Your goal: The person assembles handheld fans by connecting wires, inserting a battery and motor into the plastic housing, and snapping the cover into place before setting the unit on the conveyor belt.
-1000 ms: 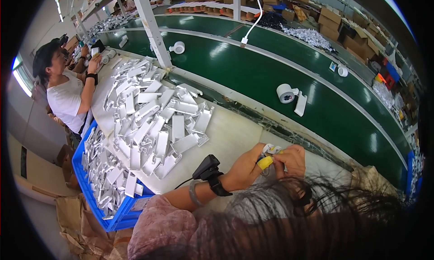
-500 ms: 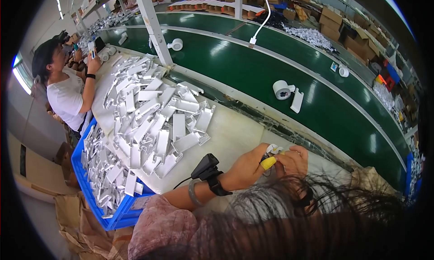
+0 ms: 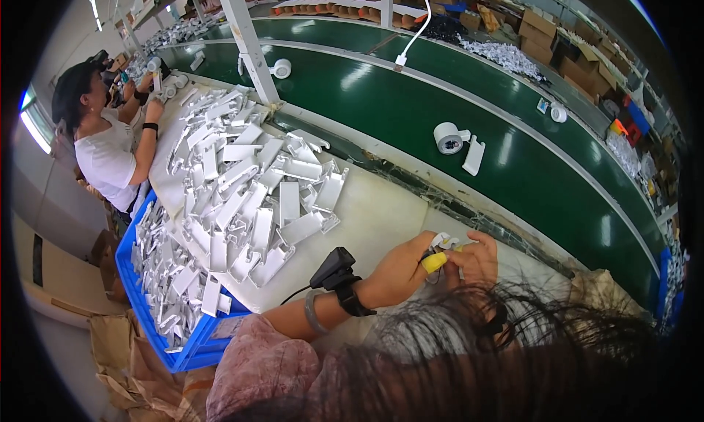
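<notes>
Both my hands meet over the near edge of the workbench. My left hand is closed around a small white part, whose lower side is hidden by the fingers. A bright yellow covering or piece shows at the left thumb, with a smaller yellow bit beside it. My right hand has its fingertips pressed against the same part from the right, fingers curled. Dark hair hangs across the view below and hides the right wrist in part. A black device on a strap sits on my left wrist.
White brackets lie heaped on the bench to the left, above a blue crate full of more. Beyond runs a green conveyor bearing a white round lamp. A grey post, a hanging white cable and a co-worker are further off.
The lamps on the near conveyor have shifted a little left and away. The co-worker's hands have moved and now hold a white round piece. My own hands have hardly moved.
</notes>
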Motion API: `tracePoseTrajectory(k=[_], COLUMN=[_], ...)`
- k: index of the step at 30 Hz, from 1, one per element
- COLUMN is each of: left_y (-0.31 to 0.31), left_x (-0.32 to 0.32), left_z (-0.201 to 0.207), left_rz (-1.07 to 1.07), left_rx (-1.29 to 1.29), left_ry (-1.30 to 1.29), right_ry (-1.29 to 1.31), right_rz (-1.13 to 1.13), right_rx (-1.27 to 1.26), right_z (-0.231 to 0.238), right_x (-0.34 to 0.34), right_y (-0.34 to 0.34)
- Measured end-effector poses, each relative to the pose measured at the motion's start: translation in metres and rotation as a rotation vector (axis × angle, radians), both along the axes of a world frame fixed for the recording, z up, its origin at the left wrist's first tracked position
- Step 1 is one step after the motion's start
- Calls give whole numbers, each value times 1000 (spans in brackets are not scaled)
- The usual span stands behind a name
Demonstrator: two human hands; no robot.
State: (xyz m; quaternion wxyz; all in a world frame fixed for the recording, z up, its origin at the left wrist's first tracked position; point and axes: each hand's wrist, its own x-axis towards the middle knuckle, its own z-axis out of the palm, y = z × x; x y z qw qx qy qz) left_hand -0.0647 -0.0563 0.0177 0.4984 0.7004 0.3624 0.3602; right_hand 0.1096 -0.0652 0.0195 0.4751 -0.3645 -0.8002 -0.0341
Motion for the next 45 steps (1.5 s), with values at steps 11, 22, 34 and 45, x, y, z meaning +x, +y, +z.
tracePoseTrajectory(k=[11,22,34,45], left_y=[6,21,18,4], left_x=[-6,-18,-16,2], left_z=[-5,-2,0,-2], left_rz=[17,-99,-14,-315], left_rx=[-283,-644,-540,-725], left_ry=[-281,-755,-417,-228], right_ry=[-27,347,740,756], right_rz=[17,426,350,363], right_rx=[-102,-1076,-1011,-858], right_z=[3,-6,13,21], right_x=[2,23,56,54], right_y=[4,18,24,18])
